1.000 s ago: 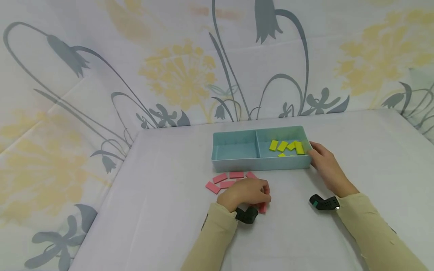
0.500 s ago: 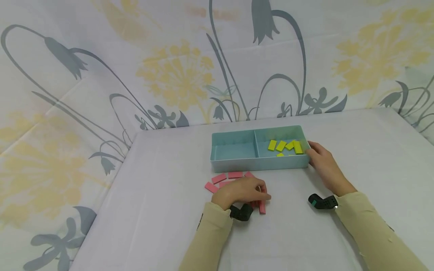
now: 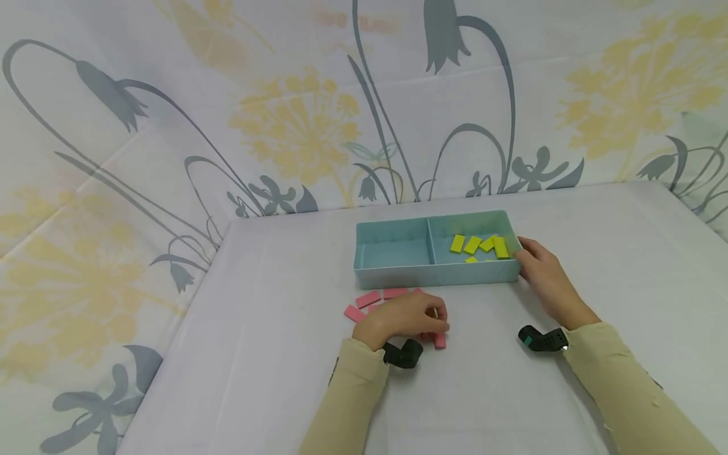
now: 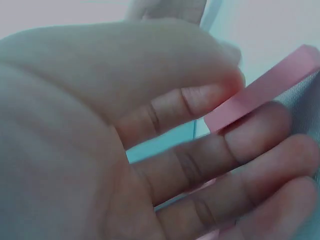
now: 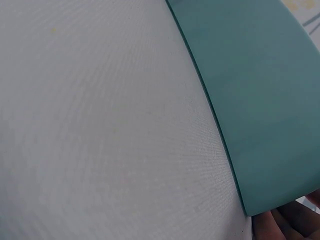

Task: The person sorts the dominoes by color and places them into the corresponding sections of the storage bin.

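My left hand (image 3: 402,318) is over a loose group of pink rectangular blocks (image 3: 368,299) in front of the box. In the left wrist view, its thumb and index finger pinch one pink block (image 4: 265,90) by an end, with the other fingers extended below. The hand covers part of the group. My right hand (image 3: 547,283) grips the right end of a light blue two-compartment box (image 3: 392,277). Several yellow blocks (image 3: 457,244) lie in its right compartment. The right wrist view shows the box's outer wall (image 5: 255,100), with fingertips (image 5: 295,220) at its corner.
A white cloth (image 3: 273,335) covers the table under the box and blocks. Behind and to the left hangs a flower-patterned cloth (image 3: 318,170). The left compartment (image 3: 392,248) of the box shows a bare floor, beside a divider (image 3: 430,243).
My left hand has shifted slightly left, and the pink block at its fingers has moved a little farther from me. My right hand stays at the box's end.
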